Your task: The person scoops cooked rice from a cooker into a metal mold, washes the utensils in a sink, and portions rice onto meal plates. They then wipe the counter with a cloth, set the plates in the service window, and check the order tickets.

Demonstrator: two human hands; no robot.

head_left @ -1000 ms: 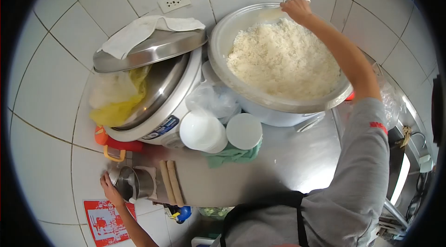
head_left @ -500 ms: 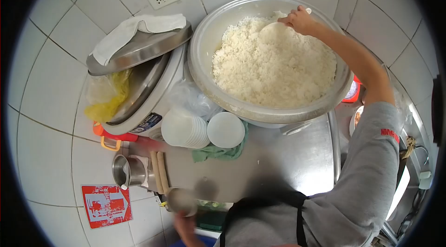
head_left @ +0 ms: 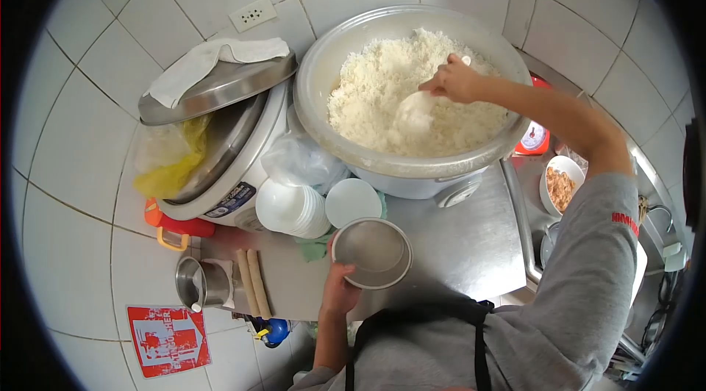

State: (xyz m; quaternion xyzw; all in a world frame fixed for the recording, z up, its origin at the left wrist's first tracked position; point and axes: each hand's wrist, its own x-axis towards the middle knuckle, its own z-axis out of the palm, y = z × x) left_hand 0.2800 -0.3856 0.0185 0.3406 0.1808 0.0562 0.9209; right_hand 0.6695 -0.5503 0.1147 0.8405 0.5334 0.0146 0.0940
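Note:
Cooked white rice [head_left: 368, 86] fills a large round pot [head_left: 312, 123] that stands on the steel counter. My right hand [head_left: 457, 82] reaches over its right rim, fingers closed around a white rice paddle [head_left: 415, 115] whose blade is in the rice. Nearer my body, my left hand [head_left: 340, 289] grips a round metal bowl [head_left: 372, 253] by its left side, above the counter. Its mouth faces up and nothing shows inside. Just behind that bowl, stacked white bowls [head_left: 290, 211] and another white bowl [head_left: 354, 203] rest partly on a green cloth [head_left: 313, 248].
At left stands a second big cooker [head_left: 276, 126] under a tilted steel lid [head_left: 220, 86] with a white towel. A steel pot [head_left: 204, 282] and two wooden sticks [head_left: 254, 284] lie front left. On the right are a red scale [head_left: 534, 140] and a bowl of food [head_left: 560, 184].
My left hand has brought the metal bowl up and rightward over the counter from the lower left. My right hand has drawn the paddle toward me and left through the rice.

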